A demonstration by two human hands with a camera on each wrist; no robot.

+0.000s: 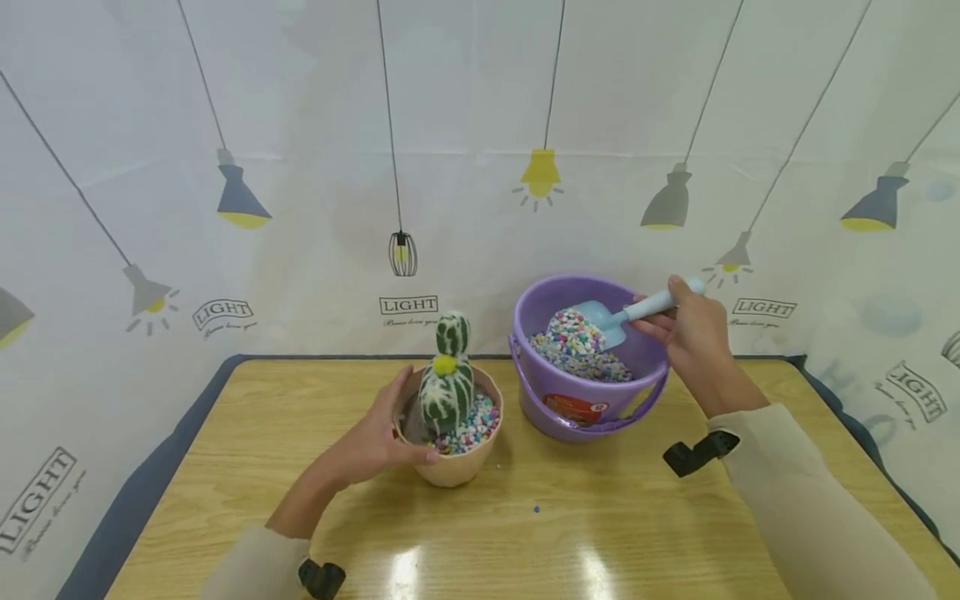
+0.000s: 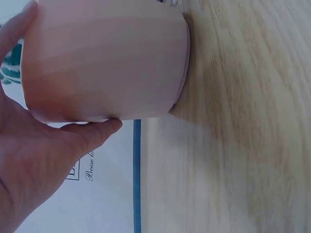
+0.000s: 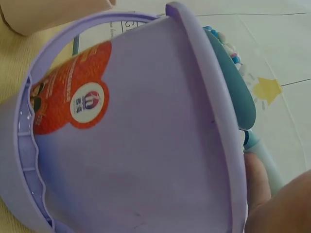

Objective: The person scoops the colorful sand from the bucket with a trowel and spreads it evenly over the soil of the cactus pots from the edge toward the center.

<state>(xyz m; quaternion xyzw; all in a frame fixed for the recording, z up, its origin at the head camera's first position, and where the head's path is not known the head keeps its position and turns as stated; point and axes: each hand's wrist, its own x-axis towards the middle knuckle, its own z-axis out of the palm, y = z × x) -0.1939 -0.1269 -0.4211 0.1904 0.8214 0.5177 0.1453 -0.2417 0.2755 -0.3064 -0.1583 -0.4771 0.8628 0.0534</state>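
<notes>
A peach-coloured flower pot (image 1: 450, 473) stands on the table with a green-and-white cactus (image 1: 447, 396) upright in it. Multicoloured pebbles (image 1: 480, 427) lie at the right of the cactus, while grey material shows at the left. My left hand (image 1: 378, 442) holds the pot's left side, thumb across the front near the rim; the left wrist view shows its fingers against the pot wall (image 2: 107, 63). With my right hand (image 1: 699, 337) I grip the handle of a light blue toy shovel (image 1: 647, 307). Its blade, heaped with pebbles (image 1: 573, 331), is over a purple bucket (image 1: 534, 400).
More pebbles (image 1: 600, 367) fill the bucket's lower part. The bucket's handle (image 1: 637, 417) hangs down in front. A single blue pebble (image 1: 536, 509) lies on the wooden table (image 1: 450, 533). Behind the table rises a white backdrop (image 1: 465, 208) printed with lamps.
</notes>
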